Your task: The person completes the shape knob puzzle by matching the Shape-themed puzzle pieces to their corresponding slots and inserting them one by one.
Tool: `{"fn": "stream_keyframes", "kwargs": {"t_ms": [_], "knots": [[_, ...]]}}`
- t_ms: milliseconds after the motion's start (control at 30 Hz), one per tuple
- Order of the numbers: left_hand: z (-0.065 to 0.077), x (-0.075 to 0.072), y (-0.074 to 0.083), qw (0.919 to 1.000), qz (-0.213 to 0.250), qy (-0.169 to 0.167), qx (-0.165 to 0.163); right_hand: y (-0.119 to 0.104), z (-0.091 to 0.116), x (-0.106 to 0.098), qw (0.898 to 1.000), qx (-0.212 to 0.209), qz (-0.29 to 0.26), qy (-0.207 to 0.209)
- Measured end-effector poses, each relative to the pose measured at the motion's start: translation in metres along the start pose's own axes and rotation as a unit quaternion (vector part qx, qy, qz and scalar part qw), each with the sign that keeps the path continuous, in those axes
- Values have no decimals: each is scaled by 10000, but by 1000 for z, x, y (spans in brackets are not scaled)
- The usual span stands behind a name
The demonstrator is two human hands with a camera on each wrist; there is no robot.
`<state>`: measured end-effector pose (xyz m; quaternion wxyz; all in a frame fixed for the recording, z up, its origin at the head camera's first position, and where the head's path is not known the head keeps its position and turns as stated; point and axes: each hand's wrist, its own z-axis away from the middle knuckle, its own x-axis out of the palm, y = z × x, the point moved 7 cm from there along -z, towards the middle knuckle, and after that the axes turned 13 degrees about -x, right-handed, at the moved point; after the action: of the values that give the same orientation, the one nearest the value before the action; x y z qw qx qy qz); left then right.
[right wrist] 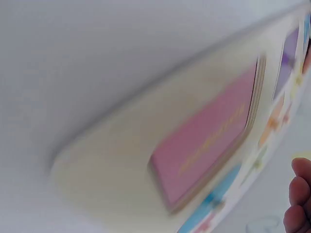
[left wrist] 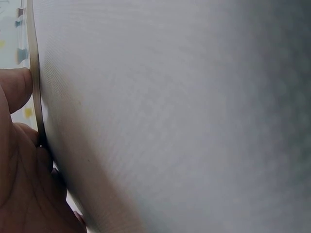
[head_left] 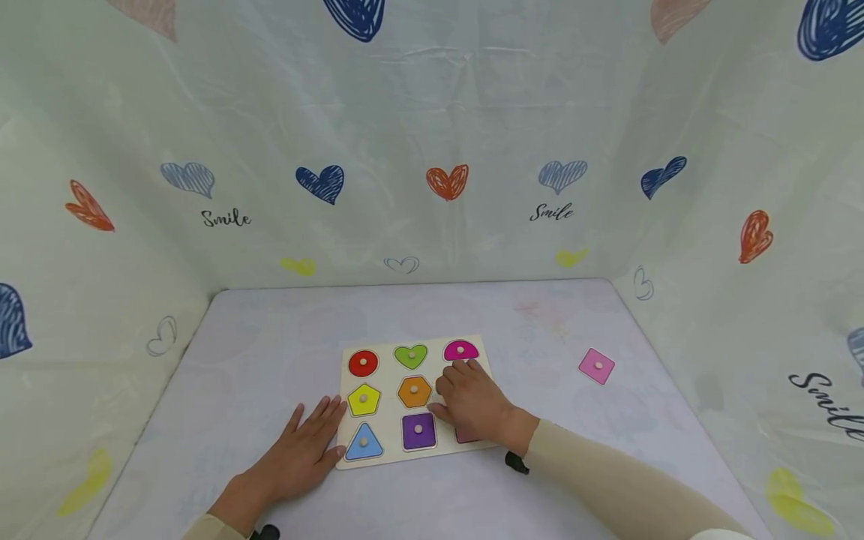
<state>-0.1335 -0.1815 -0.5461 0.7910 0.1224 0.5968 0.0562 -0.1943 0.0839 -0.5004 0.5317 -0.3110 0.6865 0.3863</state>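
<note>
A wooden peg puzzle board (head_left: 391, 433) lies on the table with knobbed shapes in its recesses, among them a red circle (head_left: 363, 364), an orange hexagon (head_left: 415, 391) and a purple square (head_left: 419, 431). My left hand (head_left: 305, 452) rests beside the board, fingers extended, touching its left edge. Over the board's right side is my right hand (head_left: 475, 401), fingers loosely bent, with nothing visible in them. In the right wrist view, a blue piece (right wrist: 214, 196) sits in the board beside a pink recess (right wrist: 209, 136) that holds no piece, and the fingertips (right wrist: 299, 191) are apart from both.
A pink diamond piece (head_left: 597, 366) with a knob lies on the table (head_left: 540, 495) to the right of the board. A light curtain (head_left: 432, 97) printed with hearts surrounds the back and sides. Dark straps show at both wrists.
</note>
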Motion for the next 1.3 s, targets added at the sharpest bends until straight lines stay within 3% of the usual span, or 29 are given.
{"fn": "stream_keyframes", "kwargs": {"t_ms": [167,500,700,1000,1300], "knots": [[-1,1,0,10000,-16,-34,-16,27,14,-7,9989,272,43,381],[-1,3,-1,9999,-66,-110,-33,85,58,-3,9917,1191,66,487],[-2,4,-3,9999,-116,-23,27,113,89,-1,9852,1652,149,427],[-1,3,-2,9999,-128,8,19,146,139,6,9792,1947,210,522],[-2,4,-2,9999,-137,-28,-17,177,192,11,9719,2350,-17,112]]}}
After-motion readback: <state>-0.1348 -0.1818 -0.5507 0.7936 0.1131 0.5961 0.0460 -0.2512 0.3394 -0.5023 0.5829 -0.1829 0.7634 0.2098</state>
